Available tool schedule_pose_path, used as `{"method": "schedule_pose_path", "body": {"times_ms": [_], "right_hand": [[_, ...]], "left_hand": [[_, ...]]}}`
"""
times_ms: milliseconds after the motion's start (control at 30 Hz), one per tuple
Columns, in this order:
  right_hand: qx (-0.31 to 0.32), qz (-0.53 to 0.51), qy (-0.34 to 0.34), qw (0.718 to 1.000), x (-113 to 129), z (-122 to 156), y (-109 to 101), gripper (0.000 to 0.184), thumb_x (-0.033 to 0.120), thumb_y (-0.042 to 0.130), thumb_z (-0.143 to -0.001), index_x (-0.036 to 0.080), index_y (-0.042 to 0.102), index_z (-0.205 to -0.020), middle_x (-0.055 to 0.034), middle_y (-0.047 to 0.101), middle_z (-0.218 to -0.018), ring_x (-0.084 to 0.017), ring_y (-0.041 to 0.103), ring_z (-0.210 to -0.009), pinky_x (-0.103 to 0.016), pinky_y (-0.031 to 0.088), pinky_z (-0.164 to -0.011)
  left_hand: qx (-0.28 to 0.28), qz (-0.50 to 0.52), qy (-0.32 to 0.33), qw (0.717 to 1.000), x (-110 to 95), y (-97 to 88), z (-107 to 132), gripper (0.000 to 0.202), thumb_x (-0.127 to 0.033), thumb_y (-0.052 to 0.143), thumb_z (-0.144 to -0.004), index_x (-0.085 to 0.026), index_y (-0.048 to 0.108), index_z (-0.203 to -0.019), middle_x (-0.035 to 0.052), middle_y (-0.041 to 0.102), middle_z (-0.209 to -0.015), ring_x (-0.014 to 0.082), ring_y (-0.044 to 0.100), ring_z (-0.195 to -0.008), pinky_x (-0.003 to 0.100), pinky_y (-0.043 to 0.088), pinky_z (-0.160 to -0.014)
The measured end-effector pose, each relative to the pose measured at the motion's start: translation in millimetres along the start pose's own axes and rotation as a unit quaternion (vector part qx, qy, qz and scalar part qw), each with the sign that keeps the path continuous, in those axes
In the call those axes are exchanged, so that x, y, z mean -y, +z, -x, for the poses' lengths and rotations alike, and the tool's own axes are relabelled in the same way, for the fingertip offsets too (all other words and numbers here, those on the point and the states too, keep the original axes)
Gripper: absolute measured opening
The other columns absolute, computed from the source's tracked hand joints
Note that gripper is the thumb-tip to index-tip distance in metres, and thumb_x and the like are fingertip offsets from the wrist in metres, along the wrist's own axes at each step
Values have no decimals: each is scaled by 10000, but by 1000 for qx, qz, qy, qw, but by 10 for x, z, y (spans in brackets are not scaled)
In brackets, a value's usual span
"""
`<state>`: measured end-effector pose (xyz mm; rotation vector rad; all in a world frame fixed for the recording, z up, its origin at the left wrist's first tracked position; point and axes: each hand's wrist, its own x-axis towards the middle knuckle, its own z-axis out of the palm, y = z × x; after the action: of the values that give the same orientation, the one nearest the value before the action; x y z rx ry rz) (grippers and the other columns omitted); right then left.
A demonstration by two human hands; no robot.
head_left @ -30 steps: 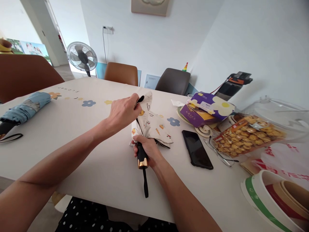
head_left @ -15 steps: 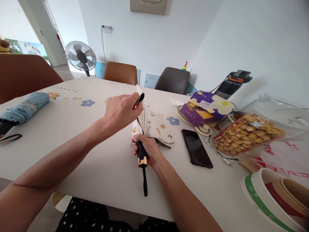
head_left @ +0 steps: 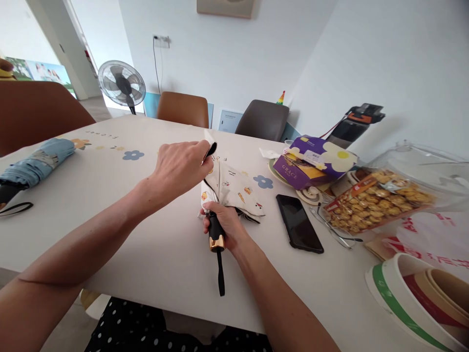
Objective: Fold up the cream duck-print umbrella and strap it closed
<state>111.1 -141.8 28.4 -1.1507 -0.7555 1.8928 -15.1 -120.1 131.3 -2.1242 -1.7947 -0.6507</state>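
A cream folding umbrella [head_left: 238, 193] with small printed pictures lies collapsed in front of me, its canopy loose and fanned to the right. My right hand [head_left: 227, 222] is wrapped around the top of its black handle, just above the gold-coloured end, from which a black wrist strap [head_left: 220, 274] hangs toward me. Above and to the left, my left hand [head_left: 183, 166] pinches a fold of the canopy fabric, whose dark underside shows past the fingertips. The left fingertips are partly hidden behind the back of that hand.
A blue folded umbrella [head_left: 40, 164] lies at the far left. Right of my hands are a black phone [head_left: 299, 224], glasses [head_left: 339, 230], a purple box [head_left: 311, 161], a clear container of snacks [head_left: 381, 200] and stacked paper bowls [head_left: 395, 293]. Chairs [head_left: 183, 110] stand behind the white table [head_left: 146, 274].
My left hand has shifted slightly left, drawing the pinched fabric with it. My right hand keeps its grip on the handle in about the same place.
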Motion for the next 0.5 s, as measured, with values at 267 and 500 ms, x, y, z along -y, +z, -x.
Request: {"method": "schedule_pose_path", "body": {"times_ms": [267,500], "right_hand": [[-3,-4,-10,1000,39,34,46,107,189,606,-663,137,536,-725,-1,547,-636,-76,473,-398,-219,435,-331],[1,-7,-11,1000,30,22,36,98,181,605,-668,137,535,-718,-1,548,-636,-76,475,-398,-222,435,-336]], "left_hand": [[213,-39,127,968,63,134,-2,125,-178,420,-735,-191,391,-614,17,496,-506,162,473,-482,298,203,-534],[202,-36,136,969,79,205,-17,130,-157,402,-728,-192,352,-614,20,514,-517,168,488,-496,303,198,-528]]}}
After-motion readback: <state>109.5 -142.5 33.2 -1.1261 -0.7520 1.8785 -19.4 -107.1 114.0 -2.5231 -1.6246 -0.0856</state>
